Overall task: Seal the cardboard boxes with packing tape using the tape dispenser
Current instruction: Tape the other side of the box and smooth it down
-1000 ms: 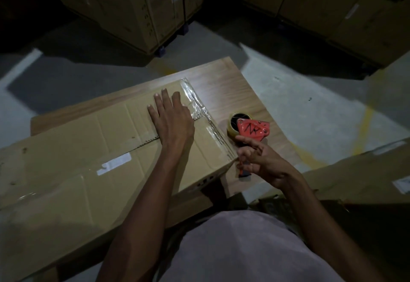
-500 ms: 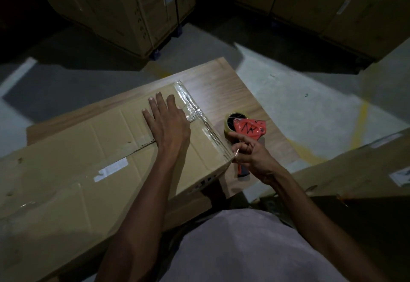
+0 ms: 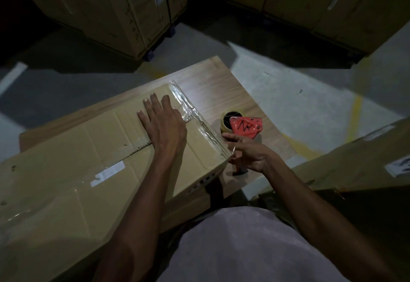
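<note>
cardboard box (image 3: 66, 184) lies flat on the wooden worktop (image 3: 221, 90), long side running left to right, center seam of the top flaps visible. left hand (image 3: 164, 126) lies flat on the box top near its right end, fingers straight and spread, palm over the seam, grip wide, holding nothing. clear packing tape (image 3: 188, 110) runs along the right edge of the box, shiny and wrinkled, just beside the left fingertips. right hand (image 3: 246, 153) is at the box's near right corner, grip narrow, fingers curled round the handle of the red tape dispenser (image 3: 245, 127). dispenser stands on the worktop just right of the box, tape roll on its far side. white label (image 3: 107, 174) sits on the box top, left of the left forearm. big cartons (image 3: 99, 4) on the floor behind.
</note>
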Tool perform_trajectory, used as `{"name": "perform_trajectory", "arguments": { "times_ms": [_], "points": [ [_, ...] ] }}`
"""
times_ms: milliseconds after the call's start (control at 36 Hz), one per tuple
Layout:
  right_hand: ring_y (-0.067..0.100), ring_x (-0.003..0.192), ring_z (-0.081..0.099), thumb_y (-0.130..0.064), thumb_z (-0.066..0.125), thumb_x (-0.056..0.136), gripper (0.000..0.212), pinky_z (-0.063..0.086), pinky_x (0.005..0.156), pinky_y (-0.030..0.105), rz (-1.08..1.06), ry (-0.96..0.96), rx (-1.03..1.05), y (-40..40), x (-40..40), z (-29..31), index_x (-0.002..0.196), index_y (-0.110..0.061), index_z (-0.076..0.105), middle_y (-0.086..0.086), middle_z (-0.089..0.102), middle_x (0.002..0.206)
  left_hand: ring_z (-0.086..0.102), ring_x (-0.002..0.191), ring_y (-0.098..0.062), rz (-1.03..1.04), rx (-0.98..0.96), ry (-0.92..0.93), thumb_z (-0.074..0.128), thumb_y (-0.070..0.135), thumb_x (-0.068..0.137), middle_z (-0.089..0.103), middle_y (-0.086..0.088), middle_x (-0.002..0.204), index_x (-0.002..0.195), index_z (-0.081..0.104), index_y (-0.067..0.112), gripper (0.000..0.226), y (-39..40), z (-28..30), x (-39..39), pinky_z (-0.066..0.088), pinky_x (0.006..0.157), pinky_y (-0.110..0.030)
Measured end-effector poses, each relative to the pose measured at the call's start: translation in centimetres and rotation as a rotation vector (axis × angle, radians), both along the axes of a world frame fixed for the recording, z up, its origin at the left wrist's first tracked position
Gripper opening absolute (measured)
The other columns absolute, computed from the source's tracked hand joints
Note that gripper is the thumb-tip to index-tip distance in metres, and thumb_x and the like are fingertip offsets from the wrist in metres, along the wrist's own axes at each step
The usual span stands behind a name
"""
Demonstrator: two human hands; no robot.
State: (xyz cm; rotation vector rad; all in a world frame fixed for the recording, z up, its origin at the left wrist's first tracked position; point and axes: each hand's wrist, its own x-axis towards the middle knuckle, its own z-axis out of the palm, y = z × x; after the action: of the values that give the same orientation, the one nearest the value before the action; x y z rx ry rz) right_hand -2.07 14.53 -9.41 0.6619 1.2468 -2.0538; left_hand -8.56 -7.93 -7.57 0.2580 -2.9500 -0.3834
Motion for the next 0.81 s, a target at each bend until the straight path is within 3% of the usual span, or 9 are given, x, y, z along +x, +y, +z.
{"name": "perform_trajectory", "arguments": {
  "times_ms": [83,167,250,333,417,500,639,750,806],
  "points": [
    [0.011,0.068,0.059,-0.002,0.067,0.093,0.053,0.060,0.067,0.027,-0.045,0.025,0.018,-0.2,0.8,-0.4,0.143,-0.009,0.053,0.008,0.065,0.108,0.017,0.154,-0.035,0.001,0.006,-0.003,0.034,0.027,0.104,0.026,-0.014,0.165,0.148,0.039,0.017,0.046,0.0,0.1,0.0,0.012,0.122,-0.059],
    [0.015,0.084,0.057,-0.017,0.055,0.107,0.034,0.057,0.075,0.027,-0.095,0.058,0.104,-0.8,1.8,0.0,0.139,-0.007,0.056,0.009,0.063,0.109,0.017,0.154,-0.036,-0.004,0.012,0.006,0.035,0.027,0.103,0.027,-0.015,0.164,0.147,0.039,0.017,0.046,0.0,0.0,0.0,0.012,0.121,-0.060],
    [0.016,0.077,0.054,-0.039,0.053,0.105,0.042,0.059,0.062,0.024,-0.161,0.092,0.175,-1.0,2.3,1.7,0.134,-0.008,0.055,0.009,0.061,0.096,0.019,0.153,-0.037,-0.004,-0.006,0.003,0.035,0.027,0.103,0.029,-0.016,0.163,0.147,0.040,0.016,0.046,-0.1,-0.1,0.0,0.014,0.121,-0.060],
    [0.018,0.070,0.054,-0.051,0.063,0.088,0.057,0.060,0.066,0.028,-0.117,0.162,0.227,-0.9,2.7,3.4,0.126,-0.009,0.055,0.008,0.057,0.087,0.020,0.153,-0.038,-0.004,-0.012,0.005,0.035,0.027,0.103,0.029,-0.016,0.163,0.146,0.040,0.016,0.045,-0.1,-0.2,0.0,0.014,0.120,-0.060],
    [0.018,0.078,0.068,-0.033,0.073,0.091,0.047,0.062,0.077,0.033,-0.068,0.242,0.373,-1.3,3.2,3.7,0.127,-0.007,0.057,0.011,0.066,0.096,0.020,0.153,-0.038,0.001,-0.011,0.011,0.035,0.027,0.103,0.030,-0.016,0.163,0.146,0.041,0.016,0.046,-0.1,-0.1,-0.1,0.014,0.120,-0.059],
    [0.024,0.087,0.069,-0.018,0.075,0.095,0.048,0.060,0.083,0.039,-0.106,0.271,0.473,-1.8,3.7,3.3,0.135,-0.003,0.054,0.014,0.070,0.100,0.020,0.153,-0.038,-0.005,0.001,0.020,0.035,0.027,0.102,0.030,-0.017,0.163,0.146,0.041,0.015,0.046,-0.1,-0.1,0.0,0.014,0.120,-0.059],
    [0.031,0.095,0.069,-0.008,0.073,0.095,0.049,0.061,0.080,0.036,-0.208,0.243,0.453,-2.1,4.1,3.7,0.139,0.002,0.052,0.022,0.071,0.105,0.019,0.154,-0.036,0.003,0.005,0.010,0.036,0.026,0.103,0.028,-0.015,0.164,0.147,0.041,0.017,0.045,-0.1,-0.2,0.1,0.012,0.122,-0.058],
    [0.025,0.089,0.069,-0.004,0.072,0.095,0.055,0.060,0.082,0.038,-0.251,0.193,0.414,-2.6,4.0,4.1,0.143,0.002,0.044,0.015,0.070,0.103,0.019,0.154,-0.036,0.002,0.003,0.008,0.036,0.027,0.103,0.027,-0.016,0.164,0.147,0.040,0.017,0.045,0.0,-0.2,0.1,0.012,0.121,-0.058],
    [0.030,0.096,0.070,-0.006,0.072,0.095,0.061,0.060,0.083,0.039,-0.228,0.179,0.439,-2.6,3.9,4.2,0.146,-0.002,0.039,0.018,0.069,0.107,0.019,0.154,-0.036,0.002,-0.010,0.005,0.034,0.028,0.103,0.027,-0.015,0.164,0.147,0.039,0.017,0.046,-0.1,-0.2,0.0,0.012,0.121,-0.057]
  ]
}}
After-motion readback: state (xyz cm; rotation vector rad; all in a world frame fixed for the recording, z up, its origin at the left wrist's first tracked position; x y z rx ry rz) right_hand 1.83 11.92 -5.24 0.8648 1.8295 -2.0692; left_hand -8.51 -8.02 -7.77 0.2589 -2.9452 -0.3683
